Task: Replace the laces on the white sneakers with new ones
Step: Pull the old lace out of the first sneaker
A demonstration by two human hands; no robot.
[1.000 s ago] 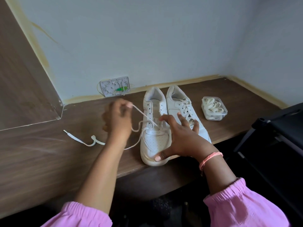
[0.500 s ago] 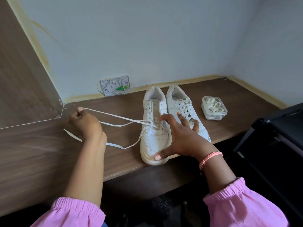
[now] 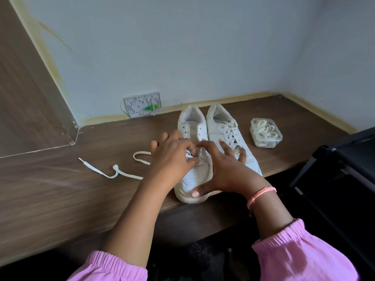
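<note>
— Where are your hands?

— My left hand [image 3: 172, 157] sits over the middle of the nearer white leather sneaker [image 3: 192, 175], thumb and forefinger pinching the flat white lace [image 3: 113, 172] right at the lowest eyelets. My right hand [image 3: 223, 169] is spread flat, fingers straight, pressing down across both shoes, thumb on the near toe cap.

— Can you see the eyelets you're working?

— Barely. My own knuckles cover them, so I cannot tell how the lace runs through.

— And the rest of that lace?

— It trails left over the dark wood-grain desk [image 3: 60, 189], looping once, its tip lying well apart from the shoe.

— The other shoe?

— The second white sneaker [image 3: 225, 130] stands touching the first, laced; my right fingers hide its front.

— New laces?

— A small clear plastic tub of coiled white laces [image 3: 265, 132] sits just right of the pair. How many there are, I cannot make out.
</note>
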